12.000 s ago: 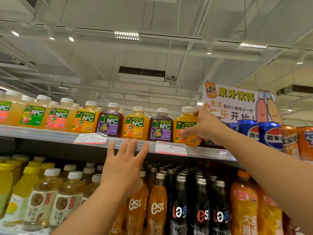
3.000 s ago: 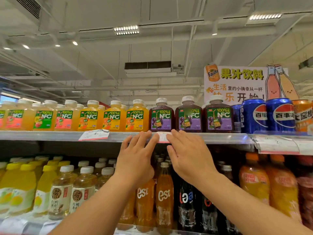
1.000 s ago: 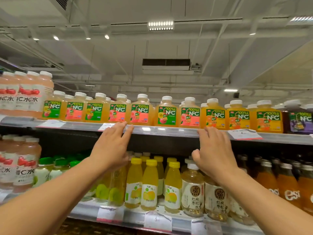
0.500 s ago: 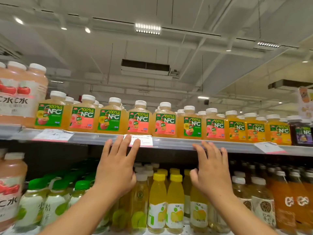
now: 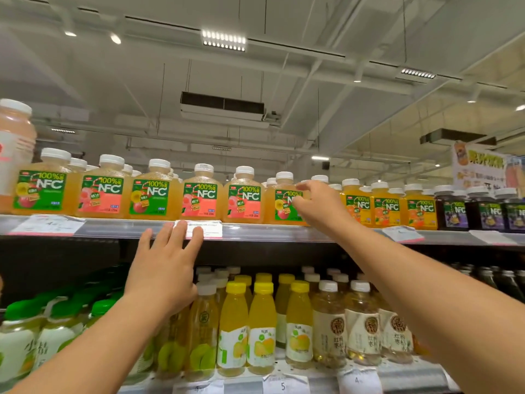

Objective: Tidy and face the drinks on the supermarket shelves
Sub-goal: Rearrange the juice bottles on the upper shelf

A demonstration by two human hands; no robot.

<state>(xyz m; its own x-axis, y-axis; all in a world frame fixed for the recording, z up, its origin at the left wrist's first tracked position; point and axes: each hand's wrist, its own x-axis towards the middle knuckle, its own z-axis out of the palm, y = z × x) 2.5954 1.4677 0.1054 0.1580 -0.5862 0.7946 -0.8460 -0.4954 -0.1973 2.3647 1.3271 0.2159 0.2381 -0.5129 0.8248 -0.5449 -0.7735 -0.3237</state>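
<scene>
A row of squat NFC juice bottles with white caps stands along the top shelf. Labels alternate between green and pink. My right hand is raised to a green-label NFC bottle; its fingers lie on the label and partly cover it, but a closed grip does not show. My left hand is flat and open, fingertips touching the shelf's front rail beside a white price tag. To the right come orange NFC bottles, then dark purple ones.
The lower shelf holds green-capped bottles, yellow juice bottles and pale tea bottles behind price tags. A large pink-and-white bottle stands at the far left of the top shelf. A juice sign hangs at right.
My right hand has lifted off the shelf rail up to the green-label NFC bottle. My left hand stays at the rail by the price tag. The view has shifted slightly.
</scene>
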